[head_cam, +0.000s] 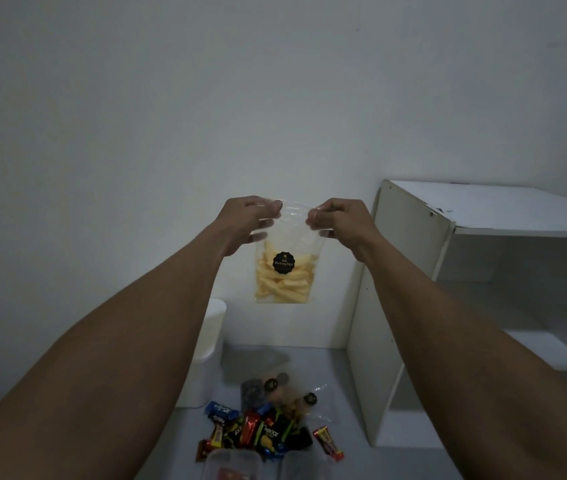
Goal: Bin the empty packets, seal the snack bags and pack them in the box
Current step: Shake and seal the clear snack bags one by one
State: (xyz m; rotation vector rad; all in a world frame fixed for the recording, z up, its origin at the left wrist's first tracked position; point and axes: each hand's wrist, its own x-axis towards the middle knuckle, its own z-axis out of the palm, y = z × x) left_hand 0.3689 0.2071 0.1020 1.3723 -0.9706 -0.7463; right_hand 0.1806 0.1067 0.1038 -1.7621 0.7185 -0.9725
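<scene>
A clear snack bag (285,271) of pale yellow sticks, with a round black label, hangs in the air before the white wall. My left hand (247,220) pinches its top left edge. My right hand (339,221) pinches the top right edge. Both arms are stretched forward. Below on the grey floor lies a pile of small snack packets (257,433) in red, blue and black wrappers, with two more clear labelled snack bags (289,393) behind it. A clear plastic box (233,464) shows at the bottom edge, partly cut off.
A white bin (211,341) stands against the wall, left of the pile. A white open shelf unit (448,306) fills the right side. One red packet (328,443) lies apart to the right of the pile.
</scene>
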